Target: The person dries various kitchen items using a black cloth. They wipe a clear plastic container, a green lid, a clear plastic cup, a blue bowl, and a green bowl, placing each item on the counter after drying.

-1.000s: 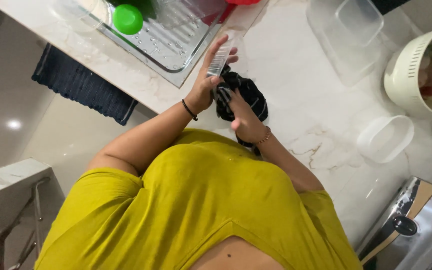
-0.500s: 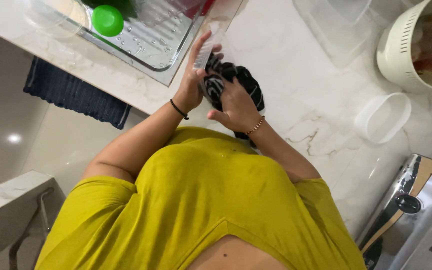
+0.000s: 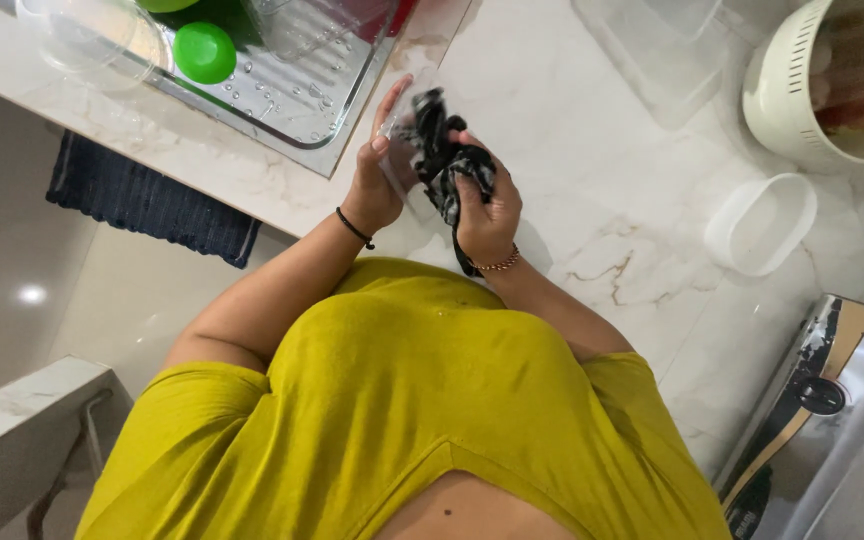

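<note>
My left hand (image 3: 377, 170) holds a small clear plastic container (image 3: 400, 140) upright over the white marble counter (image 3: 592, 210). A black band sits on that wrist. My right hand (image 3: 487, 205), with a beaded bracelet, grips a black patterned cloth (image 3: 447, 160) and presses it against the container. Both hands are close together just in front of my yellow shirt.
A clear drying tray (image 3: 292, 90) with a green lid (image 3: 204, 52) lies at the counter's far left. Clear containers (image 3: 667, 50), an oval clear tub (image 3: 760, 222) and a cream perforated basket (image 3: 802, 85) stand to the right. A shiny appliance (image 3: 832, 420) is at lower right. A dark mat (image 3: 152, 205) lies on the floor.
The cloth in my right hand has shifted up against the container, and my left hand's fingers have closed more around it. The view has drifted slightly.
</note>
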